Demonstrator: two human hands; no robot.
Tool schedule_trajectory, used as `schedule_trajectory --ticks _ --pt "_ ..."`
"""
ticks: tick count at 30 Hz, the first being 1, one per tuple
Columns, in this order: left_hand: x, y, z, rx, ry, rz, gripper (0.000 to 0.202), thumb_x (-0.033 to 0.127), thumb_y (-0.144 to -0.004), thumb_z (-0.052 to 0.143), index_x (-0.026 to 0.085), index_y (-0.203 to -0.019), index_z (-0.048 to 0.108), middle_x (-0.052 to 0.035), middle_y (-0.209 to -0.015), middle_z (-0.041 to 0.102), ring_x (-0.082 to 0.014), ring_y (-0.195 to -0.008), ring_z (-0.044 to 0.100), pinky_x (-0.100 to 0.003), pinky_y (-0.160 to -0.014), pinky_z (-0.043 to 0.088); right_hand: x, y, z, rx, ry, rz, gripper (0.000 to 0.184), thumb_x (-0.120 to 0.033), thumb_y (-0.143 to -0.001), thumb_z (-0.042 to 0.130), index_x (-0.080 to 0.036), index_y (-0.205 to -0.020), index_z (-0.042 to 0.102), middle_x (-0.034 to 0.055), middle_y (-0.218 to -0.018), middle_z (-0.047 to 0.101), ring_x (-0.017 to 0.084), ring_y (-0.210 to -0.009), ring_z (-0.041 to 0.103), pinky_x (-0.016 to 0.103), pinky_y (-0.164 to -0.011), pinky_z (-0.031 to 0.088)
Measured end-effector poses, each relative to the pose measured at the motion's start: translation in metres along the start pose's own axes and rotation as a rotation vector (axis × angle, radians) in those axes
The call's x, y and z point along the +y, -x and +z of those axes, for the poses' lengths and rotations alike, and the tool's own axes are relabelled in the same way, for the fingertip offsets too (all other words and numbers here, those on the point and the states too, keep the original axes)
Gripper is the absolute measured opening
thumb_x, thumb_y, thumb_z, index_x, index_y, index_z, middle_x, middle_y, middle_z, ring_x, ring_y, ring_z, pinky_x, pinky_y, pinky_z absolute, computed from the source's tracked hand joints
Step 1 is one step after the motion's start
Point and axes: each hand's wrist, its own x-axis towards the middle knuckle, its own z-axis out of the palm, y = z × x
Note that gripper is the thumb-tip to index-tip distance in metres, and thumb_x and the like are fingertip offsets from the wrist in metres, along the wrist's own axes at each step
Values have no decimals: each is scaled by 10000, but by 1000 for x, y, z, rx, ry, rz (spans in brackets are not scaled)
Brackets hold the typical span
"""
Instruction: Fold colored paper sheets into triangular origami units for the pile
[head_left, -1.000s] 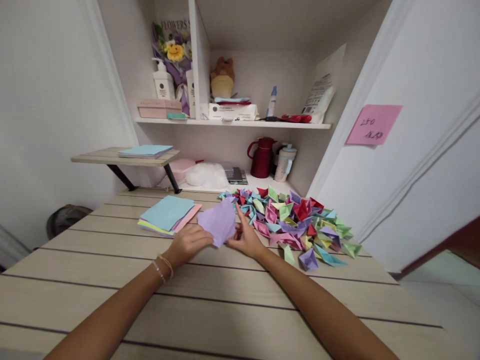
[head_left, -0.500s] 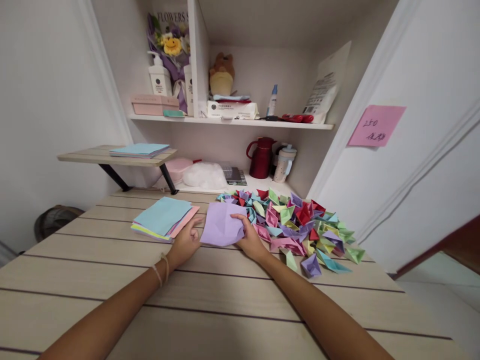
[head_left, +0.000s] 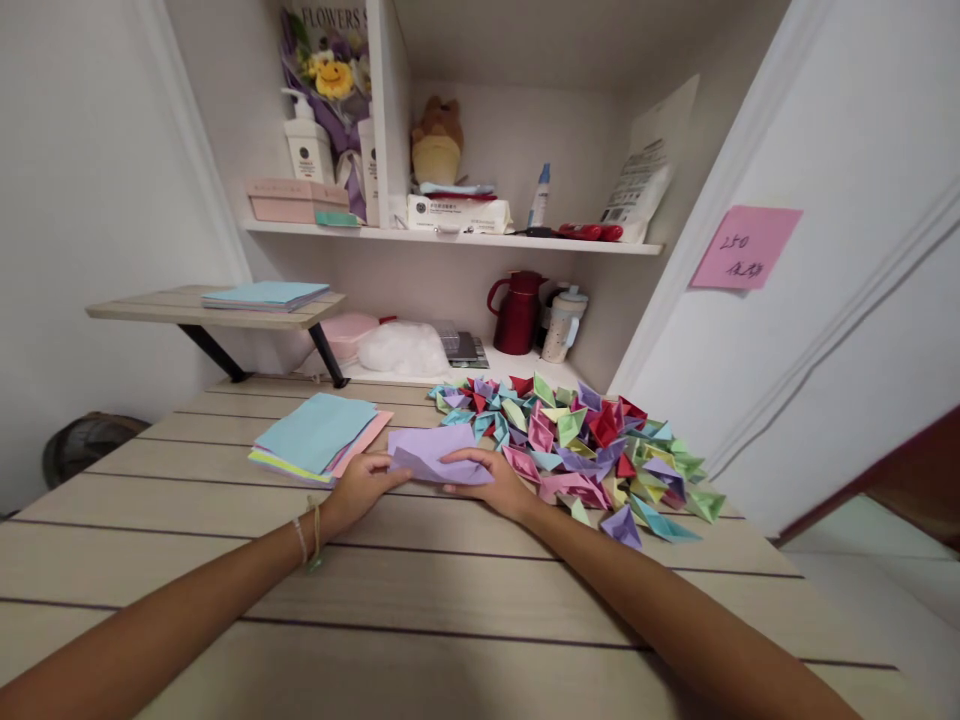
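Observation:
A sheet of purple paper (head_left: 431,445) is held between both hands above the wooden table, its near edge bent upward. My left hand (head_left: 367,490) pinches the sheet's left corner with thumb and fingers. On the other side, my right hand (head_left: 495,482) grips the right part, fingers over the paper and thumb below. To the left lies a stack of coloured paper (head_left: 315,435), light blue on top with pink and yellow edges showing. A heap of folded paper boats (head_left: 574,440) in many colours spreads to the right, close to my right hand.
A small raised wooden stand (head_left: 180,308) at the back left bears more paper sheets (head_left: 266,295). Behind the table (head_left: 420,590), a red jug (head_left: 517,315) and a pale tumbler (head_left: 564,325) stand under a white shelf (head_left: 450,238). A pink note (head_left: 746,247) is on the right wall.
My left hand has come from beside the stack to take the purple paper's left corner. The sheet, flatter before, now has its near edge bent up, and the view has shifted slightly.

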Motion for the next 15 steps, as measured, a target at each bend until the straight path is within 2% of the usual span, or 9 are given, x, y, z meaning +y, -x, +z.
schedule_trajectory --ticks 2,4,6,8,11,13,15 --pt "2 -1 -1 5 -1 -50 264 384 -676 620 134 -609 672 -6 -612 649 -175 -621 588 -266 -602 469 4 -1 0 30 -33 51 295 -422 -661 668 -169 -811 659 21 -768 638 154 -687 569 259 -620 446" --pt "3 -2 0 7 79 -100 277 400 -682 614 126 -670 658 -16 -647 650 -176 -640 592 -270 -610 477 12 -4 0 102 -48 93 332 -468 -723 589 -145 -654 621 -3 -591 567 117 -539 502 227 -510 402" --pt "2 -3 2 1 193 -129 276 387 -671 635 128 -766 620 -33 -712 657 -182 -675 611 -284 -634 493 19 -7 0 180 -58 109 358 -477 -739 566 -142 -615 575 -18 -531 507 100 -487 450 212 -460 362" --pt "-1 -4 4 20 289 -138 289 351 -658 660 152 -828 536 -24 -714 646 -176 -663 631 -289 -627 505 23 -9 1 241 -107 103 307 -456 -729 586 -152 -774 576 -23 -562 509 103 -495 451 206 -452 356" --pt "-7 -6 6 106 372 -129 346 308 -654 674 203 -821 390 41 -634 600 -149 -566 638 -265 -559 505 23 -8 0 285 -145 84 414 -391 -749 581 -183 -1093 482 -61 -532 452 91 -445 405 185 -410 310" --pt "-8 -7 6 137 404 -119 358 305 -667 662 214 -819 351 55 -633 586 -142 -557 640 -269 -561 511 20 -7 -1 275 -90 71 410 -353 -789 533 -185 -1156 466 -84 -480 370 81 -399 342 178 -389 266" --pt "-5 -7 5 124 409 -112 320 316 -688 638 203 -841 380 33 -669 596 -149 -605 648 -290 -603 520 17 -6 -3 259 -6 37 329 -335 -815 483 -181 -1099 546 -63 -487 396 92 -423 372 190 -413 294"
